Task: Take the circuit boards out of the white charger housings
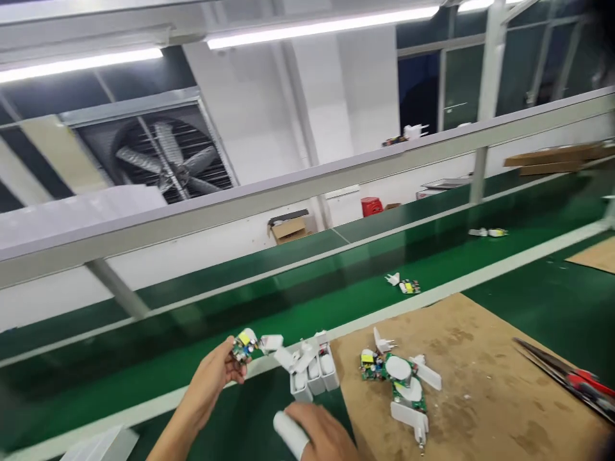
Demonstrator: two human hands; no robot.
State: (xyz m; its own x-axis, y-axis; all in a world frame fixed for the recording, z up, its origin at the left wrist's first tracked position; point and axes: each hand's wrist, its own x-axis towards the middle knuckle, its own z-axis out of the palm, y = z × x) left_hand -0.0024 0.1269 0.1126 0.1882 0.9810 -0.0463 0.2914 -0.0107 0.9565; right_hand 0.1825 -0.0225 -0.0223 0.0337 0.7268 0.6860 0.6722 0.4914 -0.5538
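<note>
We see the L hand (214, 379) low left of centre, forearm coming up from the bottom edge. Thumb + fingertips pinch a small circuit board (245, 346) w/ a yellow part on it. The board is up off the surface, over the pale strip at the edge of the green belt (298, 307). A white plug piece (271, 343) sits just beside the board on its right; we can't tell if they touch.

R hand (323, 436) is at the bottom edge, partly cut off. Fingers are curled round a white shell (289, 434), which sticks out to the left of the hand over the dark green bench top.

Between and just above the hands is a cluster of white shells (314, 372), standing close together, some open side up, near the left edge of a brown mat (485, 384).

On the mat there's a pile of green boards and white covers (401, 383), parts touching and overlapping. Red-handled cutters (574, 379) lie at the mat's right side, well apart from both hands.

On the belt we see two loose sets of parts, one nearer (403, 285) and one farther (488, 232). A grey rail (307, 189) runs across above the belt. Behind it: a big wall fan (168, 160), a cardboard box (289, 228) and a red crate (371, 206). Bkgd is motion-blurred, so details are soft.
</note>
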